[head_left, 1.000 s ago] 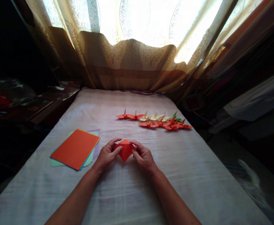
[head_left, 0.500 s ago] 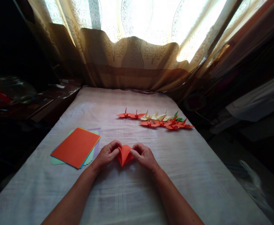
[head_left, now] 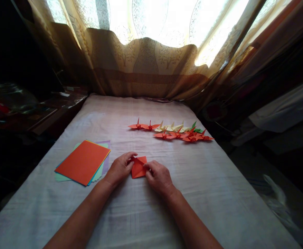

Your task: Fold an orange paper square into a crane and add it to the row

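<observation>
Hands (head_left: 139, 171) pinching orange fold (head_left: 138, 167) | paper stack (head_left: 82, 162) left | cranes (head_left: 172, 131) beyond

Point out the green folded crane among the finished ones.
The green crane sits at the far right of the back row, beside the cream cranes; every other crane is orange-red or cream.

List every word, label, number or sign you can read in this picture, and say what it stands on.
None: no readable text anywhere.
The folded orange paper under the left hand and right hand: blank.
The stack of coloured sheets: blank.
The paper cranes: blank.
The curtain: tree pattern only, no letters.
</observation>
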The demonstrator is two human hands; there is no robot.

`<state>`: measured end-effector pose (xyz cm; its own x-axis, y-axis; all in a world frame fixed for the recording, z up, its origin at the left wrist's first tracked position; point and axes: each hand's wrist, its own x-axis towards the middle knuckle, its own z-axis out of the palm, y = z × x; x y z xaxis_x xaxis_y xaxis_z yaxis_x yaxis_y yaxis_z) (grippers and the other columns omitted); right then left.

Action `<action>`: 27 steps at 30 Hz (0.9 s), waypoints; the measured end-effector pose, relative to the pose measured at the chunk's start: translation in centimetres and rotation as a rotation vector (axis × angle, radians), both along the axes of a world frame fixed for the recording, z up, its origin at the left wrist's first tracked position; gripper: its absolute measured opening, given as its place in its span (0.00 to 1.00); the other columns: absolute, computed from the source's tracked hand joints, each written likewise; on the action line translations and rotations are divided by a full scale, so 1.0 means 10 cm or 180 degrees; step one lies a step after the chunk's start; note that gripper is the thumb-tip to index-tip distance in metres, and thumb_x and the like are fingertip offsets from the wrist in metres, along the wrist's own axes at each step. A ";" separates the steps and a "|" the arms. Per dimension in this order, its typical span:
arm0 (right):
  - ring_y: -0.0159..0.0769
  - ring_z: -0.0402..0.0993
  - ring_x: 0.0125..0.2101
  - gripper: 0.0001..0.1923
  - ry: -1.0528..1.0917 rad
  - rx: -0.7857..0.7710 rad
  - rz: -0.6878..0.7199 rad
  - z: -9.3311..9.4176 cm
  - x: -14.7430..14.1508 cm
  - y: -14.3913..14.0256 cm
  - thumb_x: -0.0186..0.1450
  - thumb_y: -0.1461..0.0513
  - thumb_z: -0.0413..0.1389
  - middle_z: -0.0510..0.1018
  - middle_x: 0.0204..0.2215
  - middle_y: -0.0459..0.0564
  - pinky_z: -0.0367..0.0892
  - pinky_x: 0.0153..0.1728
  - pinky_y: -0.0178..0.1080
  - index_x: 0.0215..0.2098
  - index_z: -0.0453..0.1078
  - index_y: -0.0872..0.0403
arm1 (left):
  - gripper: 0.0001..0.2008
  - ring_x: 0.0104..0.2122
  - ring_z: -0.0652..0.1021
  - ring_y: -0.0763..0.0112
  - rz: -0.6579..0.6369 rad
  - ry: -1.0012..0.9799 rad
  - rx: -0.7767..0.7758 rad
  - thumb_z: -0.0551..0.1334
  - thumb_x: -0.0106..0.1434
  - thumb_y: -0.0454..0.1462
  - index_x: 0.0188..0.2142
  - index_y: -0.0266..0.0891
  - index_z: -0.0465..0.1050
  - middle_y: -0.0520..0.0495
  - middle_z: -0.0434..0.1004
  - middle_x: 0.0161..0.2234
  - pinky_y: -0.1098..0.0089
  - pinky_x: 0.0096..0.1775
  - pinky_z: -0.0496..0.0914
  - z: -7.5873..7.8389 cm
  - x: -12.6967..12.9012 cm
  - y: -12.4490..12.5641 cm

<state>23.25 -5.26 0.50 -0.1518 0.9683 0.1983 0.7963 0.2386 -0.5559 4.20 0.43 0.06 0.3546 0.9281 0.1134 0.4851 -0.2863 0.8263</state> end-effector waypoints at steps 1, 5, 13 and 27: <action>0.37 0.72 0.34 0.14 -0.0209 0.0060 0.0008 0.00 -0.02 -0.02 0.59 0.70 0.53 0.78 0.33 0.49 0.64 0.36 0.37 0.38 0.75 0.50 | 0.18 0.42 0.78 0.64 -0.0002 0.0116 0.0109 0.56 0.59 0.31 0.48 0.43 0.74 0.47 0.78 0.42 0.65 0.47 0.72 0.00 0.03 0.03; 0.39 0.71 0.34 0.12 -0.0655 0.0230 -0.0014 -0.03 -0.08 -0.08 0.63 0.66 0.53 0.76 0.32 0.51 0.63 0.38 0.39 0.43 0.76 0.50 | 0.22 0.41 0.77 0.66 -0.0168 0.0424 0.0417 0.54 0.60 0.27 0.51 0.43 0.74 0.45 0.75 0.44 0.67 0.46 0.72 0.01 0.13 0.12; 0.50 0.63 0.58 0.16 -0.0681 0.0463 0.0253 -0.10 -0.01 -0.05 0.68 0.59 0.55 0.72 0.57 0.55 0.57 0.55 0.52 0.53 0.71 0.49 | 0.22 0.41 0.76 0.69 -0.0575 0.0581 0.0889 0.53 0.63 0.28 0.54 0.45 0.72 0.46 0.74 0.46 0.69 0.46 0.73 -0.10 0.11 0.22; 0.51 0.67 0.50 0.21 -0.0705 0.0383 0.0229 -0.05 -0.08 -0.17 0.64 0.54 0.60 0.75 0.52 0.59 0.62 0.49 0.51 0.53 0.71 0.54 | 0.16 0.58 0.68 0.48 -0.0395 0.1152 0.1054 0.61 0.66 0.42 0.52 0.48 0.76 0.45 0.75 0.55 0.48 0.58 0.60 -0.05 -0.22 -0.22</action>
